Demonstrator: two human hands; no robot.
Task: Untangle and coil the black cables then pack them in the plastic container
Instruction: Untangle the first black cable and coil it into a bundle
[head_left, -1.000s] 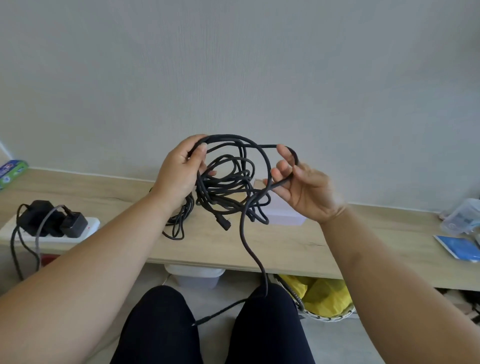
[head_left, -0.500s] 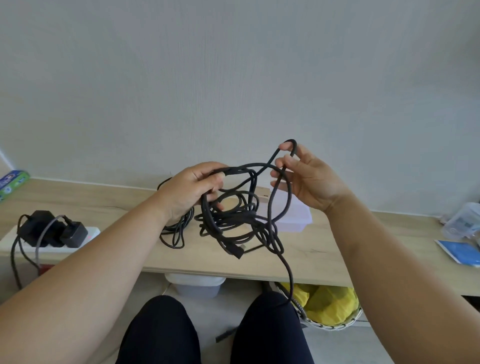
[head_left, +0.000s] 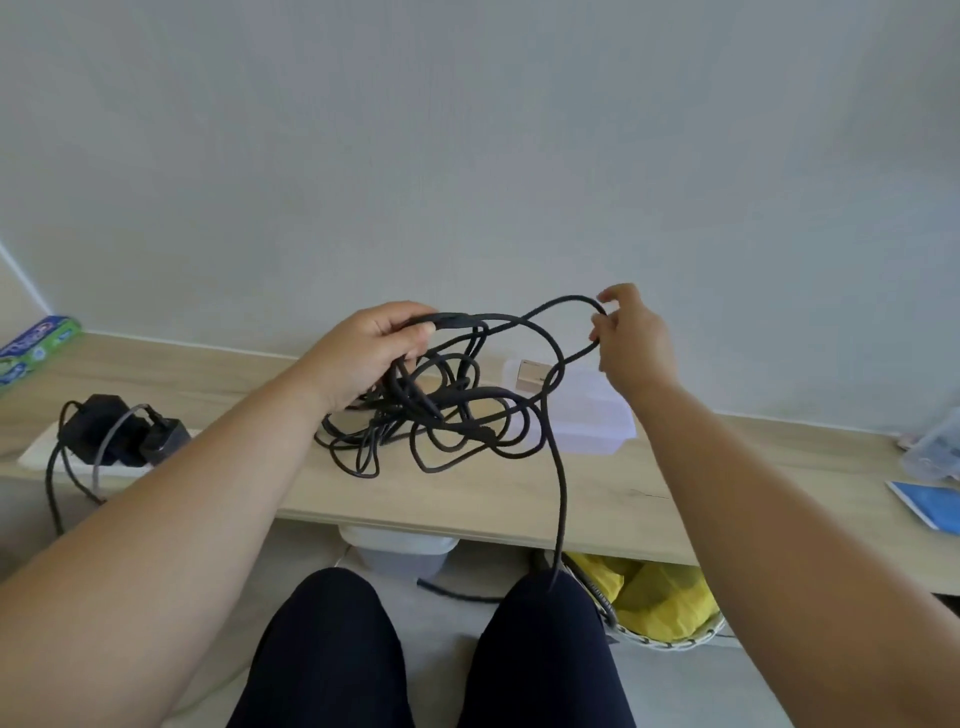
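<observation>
No text can be read. The green-and-blue box (head_left: 36, 345) on the tabletop (head_left: 493, 493), far left of the left fingers (head_left: 415, 338), bears lettering too blurred to make out.

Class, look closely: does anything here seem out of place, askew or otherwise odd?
The black cables form a knotted snarl of crossing loops held between the left hand and right hand, not a coil. One strand hangs off the pale wooden tabletop, down past the knees.

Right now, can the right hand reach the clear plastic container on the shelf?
Probably yes: the clear plastic container lies just below the right hand, though it pinches a black cable loop.
</observation>
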